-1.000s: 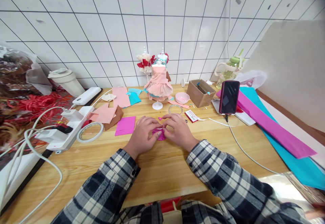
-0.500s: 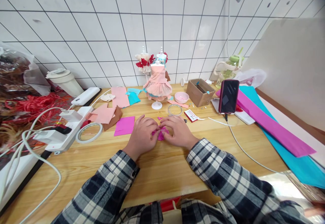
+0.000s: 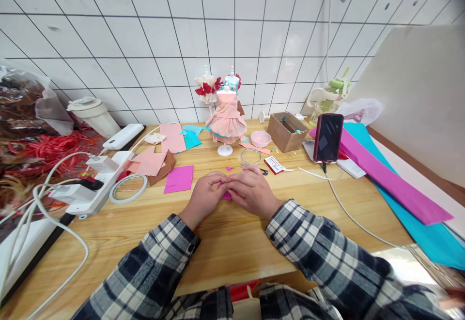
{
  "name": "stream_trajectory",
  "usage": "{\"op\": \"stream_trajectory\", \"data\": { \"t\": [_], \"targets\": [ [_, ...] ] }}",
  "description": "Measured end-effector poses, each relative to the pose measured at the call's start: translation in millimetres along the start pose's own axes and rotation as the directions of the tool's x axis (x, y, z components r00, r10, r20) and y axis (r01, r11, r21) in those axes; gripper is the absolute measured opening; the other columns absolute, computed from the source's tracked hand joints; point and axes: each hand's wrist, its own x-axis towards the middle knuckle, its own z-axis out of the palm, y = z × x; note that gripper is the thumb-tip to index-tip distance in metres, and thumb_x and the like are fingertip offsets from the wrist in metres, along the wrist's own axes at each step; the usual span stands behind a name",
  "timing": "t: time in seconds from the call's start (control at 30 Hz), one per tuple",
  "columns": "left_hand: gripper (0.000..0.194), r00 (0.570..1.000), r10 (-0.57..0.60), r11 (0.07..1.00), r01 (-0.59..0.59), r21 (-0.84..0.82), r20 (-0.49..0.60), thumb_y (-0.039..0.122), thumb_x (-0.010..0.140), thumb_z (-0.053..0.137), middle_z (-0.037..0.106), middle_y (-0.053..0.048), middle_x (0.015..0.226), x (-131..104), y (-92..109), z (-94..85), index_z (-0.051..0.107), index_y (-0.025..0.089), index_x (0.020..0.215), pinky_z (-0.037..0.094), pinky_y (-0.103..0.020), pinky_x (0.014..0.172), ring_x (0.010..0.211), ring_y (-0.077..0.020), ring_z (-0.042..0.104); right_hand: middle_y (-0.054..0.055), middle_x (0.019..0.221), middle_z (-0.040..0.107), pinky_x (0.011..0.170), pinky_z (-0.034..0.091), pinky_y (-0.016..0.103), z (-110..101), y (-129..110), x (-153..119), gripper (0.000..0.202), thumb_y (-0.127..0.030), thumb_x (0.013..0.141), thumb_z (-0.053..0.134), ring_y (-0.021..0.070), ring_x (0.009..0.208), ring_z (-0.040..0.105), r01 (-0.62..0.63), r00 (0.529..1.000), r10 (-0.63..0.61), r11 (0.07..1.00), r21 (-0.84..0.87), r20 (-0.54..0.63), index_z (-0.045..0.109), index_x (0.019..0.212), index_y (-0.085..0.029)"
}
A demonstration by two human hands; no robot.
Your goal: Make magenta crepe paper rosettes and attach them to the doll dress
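A small piece of magenta crepe paper (image 3: pixel 227 196) shows between my hands just above the wooden table, mostly hidden by the fingers. My left hand (image 3: pixel 205 195) pinches it from the left with closed fingertips. From the right, my right hand (image 3: pixel 254 188) closes on the same paper, its fingertips against those of the left. A magenta sheet (image 3: pixel 178 179) lies flat left of my left hand. Beyond the fingers is a tiny magenta scrap (image 3: pixel 229 168). Farther back stands a small dress form (image 3: pixel 227 116) in a pink paper dress.
Tape rings (image 3: pixel 128 188), a power strip (image 3: pixel 98 189) with cables and pink sheets (image 3: pixel 173 137) are on the left. A pink bowl (image 3: pixel 260 139), cardboard box (image 3: pixel 287 131), blade packet (image 3: pixel 274 164) and propped phone (image 3: pixel 327 137) stand right. Long crepe strips (image 3: pixel 395 175) line the right edge.
My fingers have closed in over the magenta paper, so less of it shows. The right hand has shifted slightly left, its fingertips now meeting the left hand's.
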Motion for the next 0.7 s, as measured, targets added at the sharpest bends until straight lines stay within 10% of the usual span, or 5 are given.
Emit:
{"op": "stream_trajectory", "data": {
  "t": [0.17,0.43,0.53,0.7],
  "targets": [
    [0.026,0.967,-0.228,0.948,0.194,-0.252,-0.114,0.039,0.077,0.064,0.071,-0.008,0.092,-0.5,-3.8,1.0,0.072,0.016,0.084,0.048,-0.035,0.083,0.088,-0.0234,0.063,0.003,0.094,0.069,0.081,0.043,0.031,-6.3,24.3,-3.4,0.019,-0.026,0.090,0.052,0.0154,0.087,0.060,-0.194,0.979,0.196,0.980,0.041,-0.049,0.071,0.092,-0.027],
    [0.041,0.929,-0.349,0.853,0.262,-0.452,-0.122,0.043,0.074,0.069,0.069,-0.004,0.084,1.5,-1.4,0.8,0.066,0.017,0.105,0.046,-0.033,0.084,0.084,-0.0196,0.062,-0.001,0.070,0.064,0.057,0.042,0.026,-11.2,84.7,-18.2,0.018,-0.032,0.077,0.065,0.0130,0.058,0.054,-0.662,0.748,0.663,0.742,0.106,0.024,0.069,0.090,-0.021],
    [0.032,0.932,-0.359,0.754,0.260,-0.603,-0.047,0.045,0.077,0.065,0.065,-0.001,0.073,0.1,-2.6,0.7,0.061,0.017,0.094,0.048,-0.029,0.071,0.069,-0.0154,0.061,0.000,0.072,0.065,0.061,0.041,0.026,-10.7,72.5,-14.6,0.010,-0.030,0.077,0.064,0.0143,0.065,0.056,-0.600,0.800,0.601,0.798,0.057,0.000,0.065,0.077,-0.020],
    [0.050,0.879,-0.336,0.325,0.446,-0.834,0.339,0.060,0.087,0.040,0.068,-0.016,0.104,-1.3,8.1,0.0,0.049,0.017,0.111,0.045,-0.042,0.089,0.097,-0.0254,0.065,0.002,0.079,0.065,0.069,0.042,0.029,-12.0,48.9,-7.7,0.007,-0.025,0.083,0.058,0.0170,0.076,0.058,-0.449,0.893,0.449,0.893,0.017,-0.039,0.063,0.084,-0.020]
  ]
}}
